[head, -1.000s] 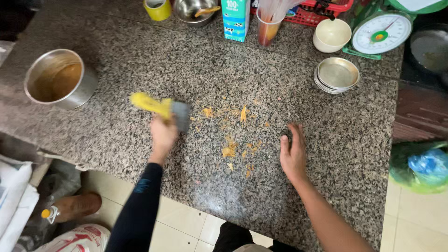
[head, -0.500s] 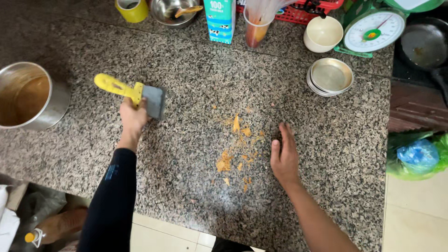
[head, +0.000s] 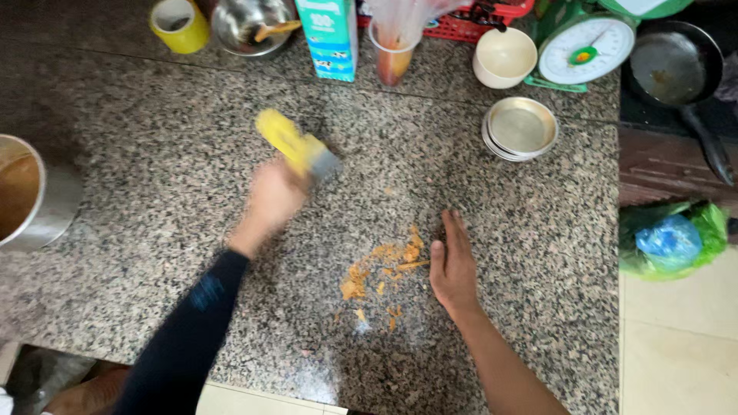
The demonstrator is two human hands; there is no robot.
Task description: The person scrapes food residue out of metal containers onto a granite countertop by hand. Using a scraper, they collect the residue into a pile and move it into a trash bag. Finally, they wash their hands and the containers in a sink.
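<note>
Two hands are being used: a yellow scraper [head: 296,146] is being gripped by the left hand [head: 270,196], blurred. The right hand [head: 453,265] is being laid open beside orange crumbs [head: 384,269] on the worktop [head: 154,192]; gathering them probably needs a flat blade.

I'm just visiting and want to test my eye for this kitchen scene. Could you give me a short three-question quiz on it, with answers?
1. True or false: the left hand holds a yellow-handled scraper.
2. Where does the right hand rest? A) flat on the granite counter beside the orange crumbs; B) on the kitchen scale; C) inside the metal pot.
3. What stands just in front of the scale, between it and the right hand?

Key:
1. True.
2. A.
3. A stack of shallow metal dishes.
</note>
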